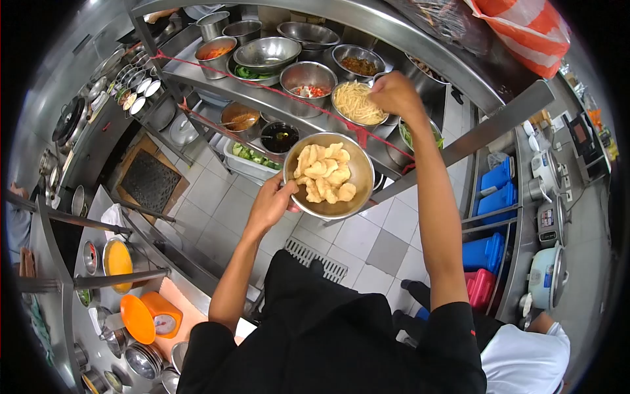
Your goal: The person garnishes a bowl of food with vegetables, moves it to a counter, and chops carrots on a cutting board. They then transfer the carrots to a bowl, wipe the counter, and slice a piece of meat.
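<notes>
My left hand (pixel 272 203) grips the near left rim of a metal bowl (pixel 363 172), thumb over the edge. Puffy pale-golden fried crackers (pixel 325 172) fill its middle. My right hand (pixel 398 96) reaches to the shelf, its fingers curled together at the right side of a bowl of pale thin strips (pixel 354 102). Whatever its fingertips hold is hidden. Left of the strips stands a steel bowl with chopped red and white pieces (pixel 310 90). Behind them is a bowl of brown chopped food (pixel 359 64).
A metal shelf with a red string (pixel 259 82) along its front spans ahead. Below it sit a dark sauce bowl (pixel 280 138) and a tub of chopped greens (pixel 252 157). An orange scale (pixel 161 314) stands at lower left. Someone in a white shirt (pixel 525 358) is close at my right.
</notes>
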`<state>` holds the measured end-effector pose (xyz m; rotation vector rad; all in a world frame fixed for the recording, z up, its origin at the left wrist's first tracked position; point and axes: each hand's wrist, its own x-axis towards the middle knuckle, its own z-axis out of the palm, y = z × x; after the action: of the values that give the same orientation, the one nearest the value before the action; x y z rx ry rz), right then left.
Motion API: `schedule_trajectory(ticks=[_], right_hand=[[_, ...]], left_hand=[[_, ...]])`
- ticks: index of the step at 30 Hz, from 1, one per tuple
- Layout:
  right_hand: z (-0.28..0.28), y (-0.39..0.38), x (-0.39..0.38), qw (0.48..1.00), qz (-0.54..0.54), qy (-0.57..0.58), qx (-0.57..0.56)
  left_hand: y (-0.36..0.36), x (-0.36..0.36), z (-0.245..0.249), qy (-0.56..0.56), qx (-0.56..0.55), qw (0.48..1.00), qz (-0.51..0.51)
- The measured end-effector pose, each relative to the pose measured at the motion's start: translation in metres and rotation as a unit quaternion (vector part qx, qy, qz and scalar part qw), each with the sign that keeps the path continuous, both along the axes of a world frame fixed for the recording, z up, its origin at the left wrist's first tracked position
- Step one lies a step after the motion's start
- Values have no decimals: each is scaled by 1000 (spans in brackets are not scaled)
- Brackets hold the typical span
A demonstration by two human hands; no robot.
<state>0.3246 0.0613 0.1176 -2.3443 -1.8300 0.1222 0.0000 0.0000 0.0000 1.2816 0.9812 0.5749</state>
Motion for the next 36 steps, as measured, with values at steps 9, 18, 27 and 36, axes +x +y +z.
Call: schedule_trajectory(ticks=[9,18,27,36], right_hand=[[9,-35,13,871,9,445,208],[22,-92,-78,964,24,266,-2],[-41,50,80,989,-65,17,-129],[9,19,71,976,-107,190,-5]], left_hand=[[36,16,6,-11,-9,994,-104],[70,16,10,-11,-39,976,-213],[84,28,5,-16,-28,956,-292],[99,28,-3,-13,-48,948,-314]])
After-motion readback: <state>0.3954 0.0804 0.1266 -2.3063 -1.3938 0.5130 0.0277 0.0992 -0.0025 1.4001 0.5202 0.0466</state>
